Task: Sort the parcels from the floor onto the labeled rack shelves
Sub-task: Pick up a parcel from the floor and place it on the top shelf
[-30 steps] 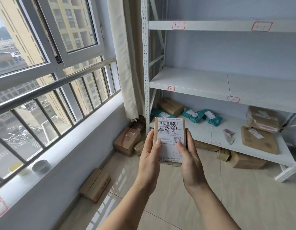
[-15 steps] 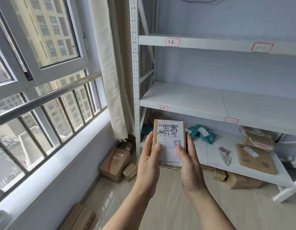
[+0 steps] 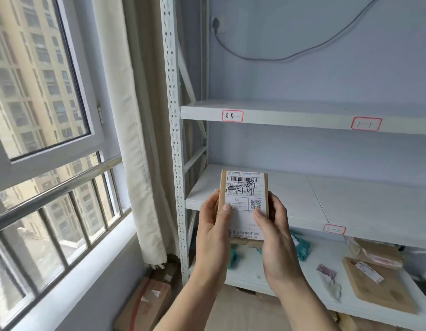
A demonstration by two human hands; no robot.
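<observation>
Rack (image 3: 176,144) now nearer and lower in view, both hands (image 3: 245,225) still pinching the labelled parcel (image 3: 243,201).

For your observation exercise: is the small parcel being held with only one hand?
No, the left hand and the right hand both grip the small parcel, one on each side.
</observation>
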